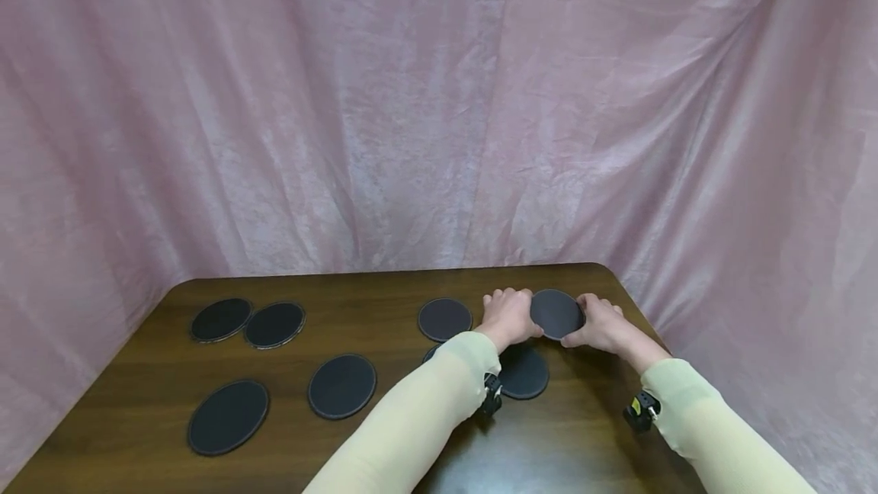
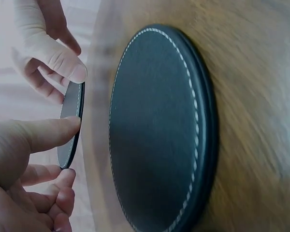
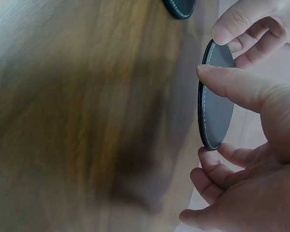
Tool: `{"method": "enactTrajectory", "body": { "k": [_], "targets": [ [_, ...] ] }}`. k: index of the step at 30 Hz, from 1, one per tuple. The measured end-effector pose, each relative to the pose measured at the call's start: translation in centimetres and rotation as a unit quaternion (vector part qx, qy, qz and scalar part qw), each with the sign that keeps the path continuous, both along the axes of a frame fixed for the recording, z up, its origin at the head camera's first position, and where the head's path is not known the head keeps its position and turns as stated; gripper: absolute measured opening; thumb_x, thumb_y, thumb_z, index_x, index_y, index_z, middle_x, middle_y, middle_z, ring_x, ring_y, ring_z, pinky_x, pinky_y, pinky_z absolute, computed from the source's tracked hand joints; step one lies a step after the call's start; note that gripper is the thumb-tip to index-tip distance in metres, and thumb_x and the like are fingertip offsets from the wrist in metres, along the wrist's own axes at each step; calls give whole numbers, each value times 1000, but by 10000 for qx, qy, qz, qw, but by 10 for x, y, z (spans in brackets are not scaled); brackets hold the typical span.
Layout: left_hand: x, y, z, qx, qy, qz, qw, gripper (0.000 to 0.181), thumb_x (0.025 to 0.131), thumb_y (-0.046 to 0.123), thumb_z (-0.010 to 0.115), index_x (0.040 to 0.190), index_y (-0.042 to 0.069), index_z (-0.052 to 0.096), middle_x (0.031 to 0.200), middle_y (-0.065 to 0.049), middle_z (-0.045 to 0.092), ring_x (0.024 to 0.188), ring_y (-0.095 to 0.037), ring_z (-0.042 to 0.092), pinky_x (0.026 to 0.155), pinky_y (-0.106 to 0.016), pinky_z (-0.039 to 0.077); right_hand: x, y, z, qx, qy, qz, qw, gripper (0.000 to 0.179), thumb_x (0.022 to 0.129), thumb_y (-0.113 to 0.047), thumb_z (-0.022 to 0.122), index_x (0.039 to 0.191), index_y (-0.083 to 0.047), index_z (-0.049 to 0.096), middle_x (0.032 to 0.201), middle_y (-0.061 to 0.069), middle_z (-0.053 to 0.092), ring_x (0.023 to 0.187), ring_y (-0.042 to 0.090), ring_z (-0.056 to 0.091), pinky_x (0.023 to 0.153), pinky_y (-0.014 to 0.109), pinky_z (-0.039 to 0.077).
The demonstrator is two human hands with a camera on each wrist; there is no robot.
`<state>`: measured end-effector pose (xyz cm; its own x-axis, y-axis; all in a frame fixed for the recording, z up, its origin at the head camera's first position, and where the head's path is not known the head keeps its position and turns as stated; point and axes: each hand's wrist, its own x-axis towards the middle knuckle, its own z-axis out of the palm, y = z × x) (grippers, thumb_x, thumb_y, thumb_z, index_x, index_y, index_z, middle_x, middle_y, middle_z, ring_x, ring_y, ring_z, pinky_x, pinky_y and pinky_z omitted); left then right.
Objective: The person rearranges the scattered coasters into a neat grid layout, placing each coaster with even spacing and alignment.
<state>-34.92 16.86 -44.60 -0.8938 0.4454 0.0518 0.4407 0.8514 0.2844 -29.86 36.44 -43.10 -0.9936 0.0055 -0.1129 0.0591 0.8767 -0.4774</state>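
Both hands hold one round black coaster (image 1: 557,314) with pale edge stitching, near the table's back right. My left hand (image 1: 509,317) grips its left edge, and my right hand (image 1: 600,325) pinches the right edge between thumb and fingers. In the right wrist view the coaster (image 3: 218,106) is raised off the wood and casts a shadow. Another coaster (image 1: 523,372) lies flat just below the left hand; it looms large in the left wrist view. Left of that hand rests a further coaster (image 1: 444,319). One more is mostly hidden behind the left sleeve.
Two coasters touch at the far left, the outer coaster (image 1: 221,320) beside the inner coaster (image 1: 274,325). Nearer lie a front-left coaster (image 1: 229,418) and a middle coaster (image 1: 342,386). Pink curtains (image 1: 425,113) hang behind the brown wooden table (image 1: 370,292) and along its right side.
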Motion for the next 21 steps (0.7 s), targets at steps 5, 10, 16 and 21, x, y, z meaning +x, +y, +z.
{"method": "enactTrajectory", "body": {
  "k": [5,10,16,21],
  "targets": [
    [-4,-10,3,41,-15,73,10000,63,88,47,94,140,18,73,124,-4,74,116,-27,63,97,-43,43,-7,-8,3,5,75,116,9999,98,83,-27,97,150,20,42,140,41,55,124,60,46,107,67,40],
    [-7,-23,5,48,-52,180,9998,66,88,47,95,143,18,71,125,-5,73,117,-28,62,100,-44,43,-12,-19,4,-111,108,181,9997,97,82,-27,97,149,19,43,137,39,56,123,58,47,107,66,40],
    [-9,-39,8,138,-113,198,9996,67,90,44,94,146,15,69,129,-8,72,121,-31,61,102,-46,45,-18,-35,2,-218,106,208,9995,97,82,-27,97,150,18,44,137,38,57,124,56,48,107,65,42],
    [-12,-52,6,211,-187,289,9992,66,93,41,92,148,13,68,133,-10,71,124,-33,60,104,-48,44,-25,-47,-2,-420,20,202,9989,98,84,-26,97,154,16,42,140,38,56,129,56,46,108,67,43]
  ]
}}
